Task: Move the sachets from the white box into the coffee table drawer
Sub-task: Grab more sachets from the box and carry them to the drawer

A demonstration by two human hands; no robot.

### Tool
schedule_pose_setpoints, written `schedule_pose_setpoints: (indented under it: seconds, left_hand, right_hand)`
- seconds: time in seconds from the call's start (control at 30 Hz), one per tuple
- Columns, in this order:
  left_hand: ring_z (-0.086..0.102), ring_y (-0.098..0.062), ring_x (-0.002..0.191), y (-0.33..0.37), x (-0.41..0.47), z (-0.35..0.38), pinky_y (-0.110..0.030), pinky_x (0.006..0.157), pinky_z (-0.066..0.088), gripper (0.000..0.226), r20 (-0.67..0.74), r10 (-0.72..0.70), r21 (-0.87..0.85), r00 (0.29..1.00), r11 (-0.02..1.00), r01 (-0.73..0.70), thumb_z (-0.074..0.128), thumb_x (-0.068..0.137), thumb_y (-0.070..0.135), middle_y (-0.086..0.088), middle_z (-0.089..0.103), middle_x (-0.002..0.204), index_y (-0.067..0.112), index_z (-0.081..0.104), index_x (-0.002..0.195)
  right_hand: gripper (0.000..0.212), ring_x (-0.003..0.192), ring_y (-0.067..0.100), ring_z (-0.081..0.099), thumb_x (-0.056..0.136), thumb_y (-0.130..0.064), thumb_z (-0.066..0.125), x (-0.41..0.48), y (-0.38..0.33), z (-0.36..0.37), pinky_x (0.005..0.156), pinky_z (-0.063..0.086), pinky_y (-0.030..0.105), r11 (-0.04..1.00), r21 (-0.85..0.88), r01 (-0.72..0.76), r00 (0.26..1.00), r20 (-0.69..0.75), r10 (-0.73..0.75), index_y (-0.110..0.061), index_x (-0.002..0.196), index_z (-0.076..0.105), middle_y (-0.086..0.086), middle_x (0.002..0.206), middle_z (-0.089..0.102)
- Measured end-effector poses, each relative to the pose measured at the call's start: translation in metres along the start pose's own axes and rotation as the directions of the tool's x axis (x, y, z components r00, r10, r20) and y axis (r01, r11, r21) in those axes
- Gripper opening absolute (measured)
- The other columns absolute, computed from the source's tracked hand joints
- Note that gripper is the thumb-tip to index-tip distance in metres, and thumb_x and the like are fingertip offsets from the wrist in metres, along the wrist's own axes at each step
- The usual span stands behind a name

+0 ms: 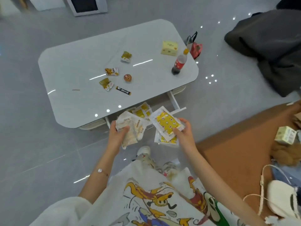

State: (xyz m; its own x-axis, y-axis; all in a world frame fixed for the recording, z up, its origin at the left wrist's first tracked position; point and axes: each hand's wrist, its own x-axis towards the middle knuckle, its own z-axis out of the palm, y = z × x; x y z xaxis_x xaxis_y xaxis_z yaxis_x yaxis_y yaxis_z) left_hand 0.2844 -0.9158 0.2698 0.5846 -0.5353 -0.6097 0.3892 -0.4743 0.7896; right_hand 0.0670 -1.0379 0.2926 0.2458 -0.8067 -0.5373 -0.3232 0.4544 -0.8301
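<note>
Over the open coffee table drawer (175, 101), the left hand (116, 136) is gripping pale sachets (130, 125) and the right hand (184, 130) is pinching yellow star-printed sachets (166, 123). Other yellow sachets (143, 111) are already lying inside, so the task looks partly done. No white box is showing.

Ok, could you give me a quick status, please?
Left hand grips pale sachets; right hand grips yellow sachets. Both at open drawer, loose sachets already inside. Nothing seen blocking.

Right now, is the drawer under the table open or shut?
Open. The drawer sticks out from under the coffee table, and yellow sachets lie inside it.
</note>
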Motion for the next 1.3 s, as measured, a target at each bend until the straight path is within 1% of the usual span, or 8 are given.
schedule_pose_setpoints:
  seconds: [0.13,0.33,0.57,0.77,0.87,1.03,1.13,1.3]
  left_hand:
    - [0.062,-0.019,0.097,0.010,0.035,0.009,-0.031,0.071,0.054,0.029,-0.064,-0.054,-0.019,0.996,0.998,0.053,0.060,0.091,0.007,0.001,0.060,0.105,0.017,0.044,0.114]
    - [0.062,-0.019,0.099,-0.032,0.114,0.030,-0.029,0.071,0.055,0.033,-0.162,-0.187,-0.111,0.969,0.979,0.171,0.058,0.093,0.011,0.000,0.060,0.110,0.016,0.043,0.122]
    - [0.063,-0.012,0.101,-0.168,0.266,0.068,-0.026,0.071,0.057,0.033,-0.207,-0.294,-0.219,0.933,0.944,0.248,0.061,0.092,0.015,0.004,0.061,0.113,0.026,0.046,0.120]
    - [0.060,-0.023,0.109,-0.278,0.387,0.081,-0.044,0.095,0.051,0.036,-0.324,-0.303,-0.164,0.896,0.951,0.262,0.063,0.091,0.019,-0.004,0.059,0.122,0.024,0.045,0.122]
    - [0.056,-0.023,0.112,-0.305,0.409,0.086,-0.039,0.097,0.048,0.043,-0.445,-0.263,-0.092,0.856,0.964,0.248,0.063,0.090,0.018,-0.003,0.056,0.123,0.016,0.043,0.127]
    - [0.052,-0.027,0.118,-0.319,0.414,0.100,-0.038,0.101,0.045,0.058,-0.528,-0.215,-0.038,0.822,0.973,0.230,0.064,0.088,0.021,-0.006,0.051,0.129,0.007,0.036,0.136]
    - [0.046,-0.025,0.125,-0.308,0.402,0.105,-0.028,0.096,0.040,0.063,-0.539,-0.143,0.064,0.830,0.976,0.210,0.067,0.087,0.021,-0.007,0.046,0.134,0.011,0.033,0.140]
    - [0.036,-0.031,0.132,-0.271,0.359,0.098,-0.038,0.104,0.034,0.064,-0.522,-0.084,0.267,0.849,0.929,0.256,0.063,0.090,0.030,-0.017,0.033,0.145,0.016,0.034,0.146]
  right_hand:
    - [0.044,0.104,0.026,0.065,0.090,0.001,0.057,0.057,-0.018,0.003,0.088,0.055,0.045,0.999,-0.036,-0.033,0.998,0.055,0.035,-0.038,0.108,0.046,0.013,0.125,0.058]
    - [0.045,0.102,0.018,0.062,0.091,0.003,0.055,0.170,0.003,0.015,0.073,0.056,0.020,0.981,-0.181,-0.074,0.988,0.122,0.097,-0.034,0.113,0.044,0.006,0.122,0.057]
    - [0.040,0.096,0.011,0.063,0.092,-0.001,0.055,0.331,0.140,0.059,0.068,0.056,0.018,0.934,-0.307,-0.181,0.959,0.154,0.236,-0.028,0.119,0.042,0.001,0.115,0.058]
    - [0.042,0.094,0.013,0.058,0.090,0.003,0.052,0.450,0.257,0.121,0.063,0.051,0.015,0.907,-0.369,-0.204,0.933,0.208,0.295,-0.023,0.120,0.040,0.005,0.117,0.054]
    - [0.047,0.104,0.024,0.058,0.086,0.009,0.052,0.480,0.292,0.140,0.074,0.052,0.024,0.912,-0.343,-0.225,0.936,0.185,0.300,-0.019,0.122,0.040,0.006,0.114,0.054]
    - [0.051,0.094,0.013,0.057,0.088,0.008,0.048,0.488,0.309,0.150,0.073,0.048,0.019,0.909,-0.371,-0.189,0.971,0.069,0.230,-0.014,0.132,0.038,-0.001,0.106,0.055]
    - [0.051,0.106,0.021,0.058,0.089,0.001,0.053,0.475,0.297,0.152,0.089,0.052,0.032,0.876,-0.452,-0.170,0.968,0.091,0.235,-0.017,0.135,0.037,0.004,0.115,0.058]
    - [0.054,0.121,0.028,0.051,0.084,-0.008,0.064,0.442,0.250,0.140,0.105,0.042,0.041,0.756,-0.652,0.057,0.977,0.191,0.092,-0.013,0.135,0.046,0.011,0.132,0.054]
